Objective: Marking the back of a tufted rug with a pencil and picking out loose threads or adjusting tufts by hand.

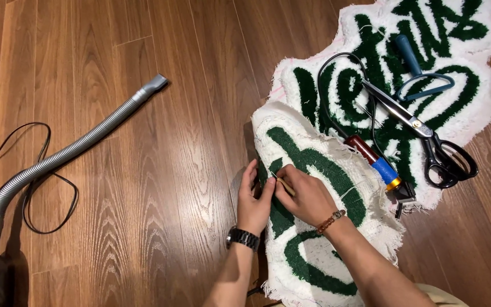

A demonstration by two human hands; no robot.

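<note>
the floor is brown wood-look plank with a satin sheen and visible grain. the white and green tufted rug is woolly cloth, thick matt pile, with frayed threads along its edge. the large scissors have bright polished metal blades and glossy black handles. the grey ribbed vacuum hose looks like plastic with a dull metallic finish; the black cable beside it is smooth. the left hand wears a black wristwatch, slightly shiny; the right hand wears a brown bead bracelet, glossy.
</note>
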